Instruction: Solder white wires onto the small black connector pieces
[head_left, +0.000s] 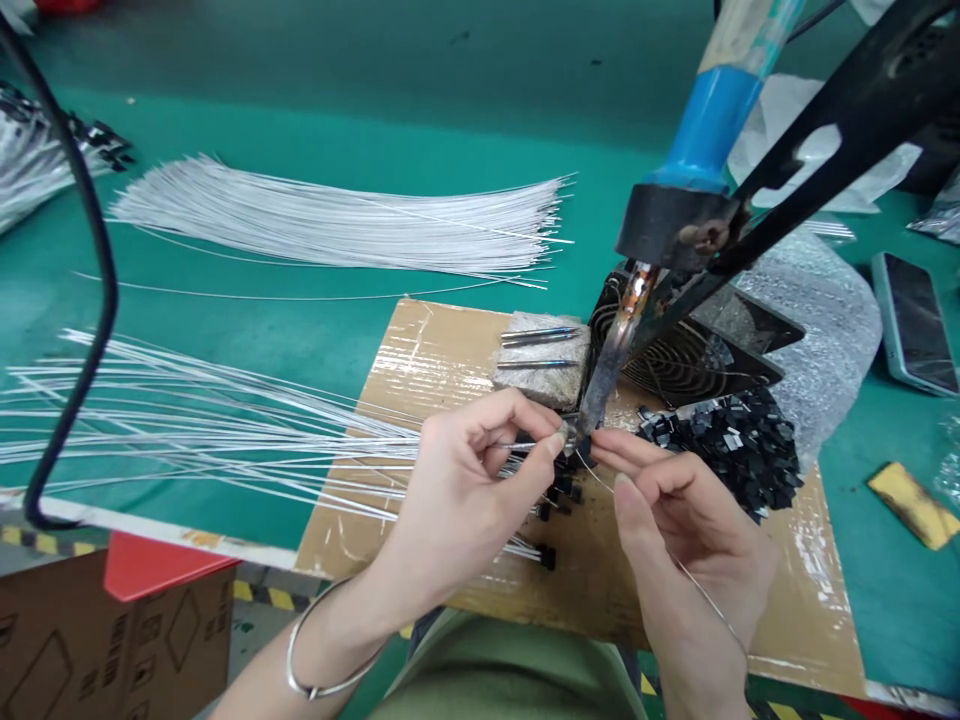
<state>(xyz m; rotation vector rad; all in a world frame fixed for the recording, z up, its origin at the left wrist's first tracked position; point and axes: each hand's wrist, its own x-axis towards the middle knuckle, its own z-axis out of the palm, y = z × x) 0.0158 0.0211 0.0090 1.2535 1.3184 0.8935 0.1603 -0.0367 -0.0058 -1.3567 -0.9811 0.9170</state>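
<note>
My left hand point(480, 480) is closed, thumb and fingertips pinching a thin white wire point(517, 446) beside the tip of a soldering iron point(611, 350). The iron points down from a black stand arm. My right hand point(690, 540) has a thin strand of solder wire point(709, 600) between thumb and fingers, its front end reaching the iron's tip. The exact joint is too small to make out. Under and left of my left hand lie white wires point(225, 420), several with black connectors point(546, 556) on their ends.
Cardboard point(802, 600) covers the front of the green table point(480, 130). Around it are a pile of black connectors point(739, 450), a black fan point(697, 370), a block with metal pins point(540, 350), a white wire bundle point(345, 220), a yellow sponge point(911, 505) and a phone point(919, 320).
</note>
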